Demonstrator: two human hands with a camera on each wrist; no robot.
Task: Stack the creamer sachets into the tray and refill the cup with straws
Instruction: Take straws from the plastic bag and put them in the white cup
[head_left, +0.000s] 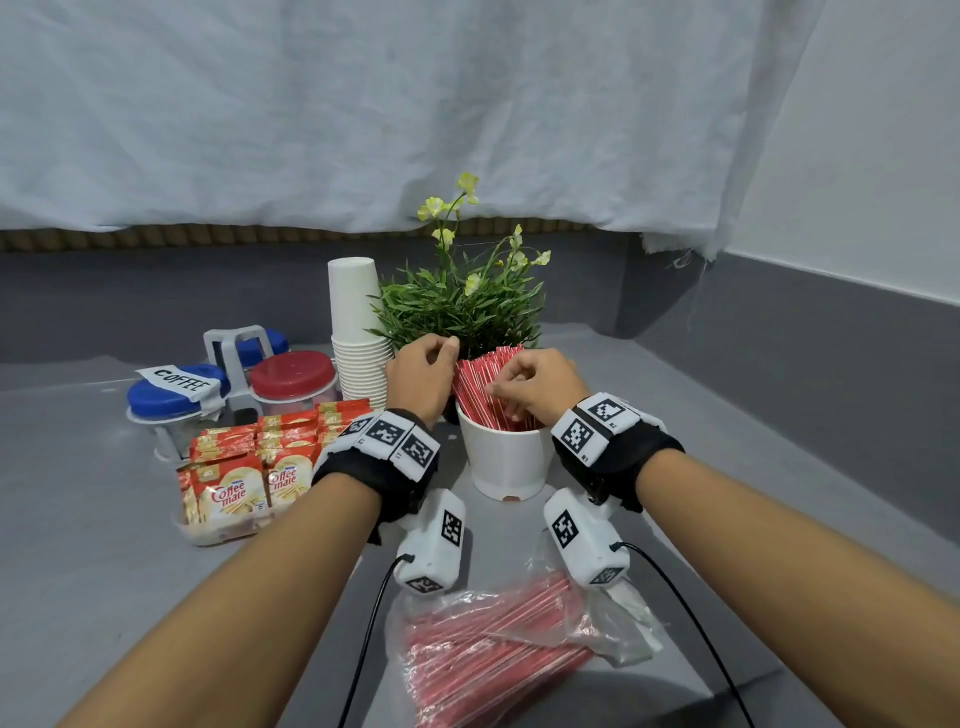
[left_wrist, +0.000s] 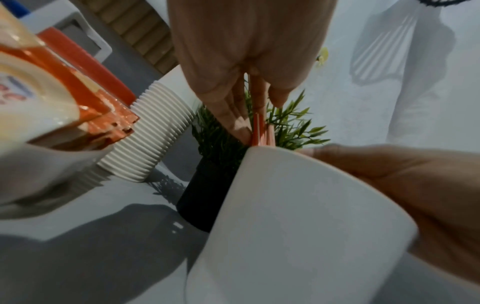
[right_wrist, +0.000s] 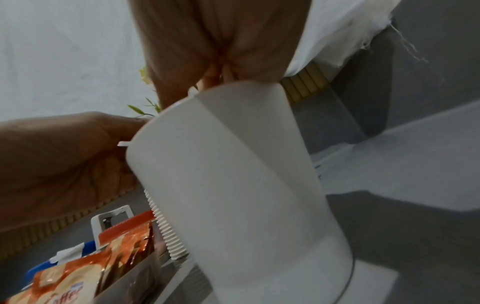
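A white cup (head_left: 506, 462) stands mid-table, packed with red-striped straws (head_left: 480, 387) that lean back toward the left. My left hand (head_left: 448, 347) curls against the left upper side of the bundle; the left wrist view shows straws (left_wrist: 259, 127) running between its thumb and fingers (left_wrist: 231, 107). On the right side, my right hand (head_left: 500, 387) pinches the straws. Its fingertips are hidden behind the cup (right_wrist: 233, 174) in the right wrist view. Coffee-mate creamer sachets (head_left: 244, 467) stand in rows in a clear tray (head_left: 218, 535) to the left.
A plastic bag of more red straws (head_left: 493, 644) lies at the front. Behind the cup are a potted plant (head_left: 462, 306) and a stack of paper cups (head_left: 358, 332). Jars with blue and red lids (head_left: 291, 376) sit back left. A grey wall runs along the right.
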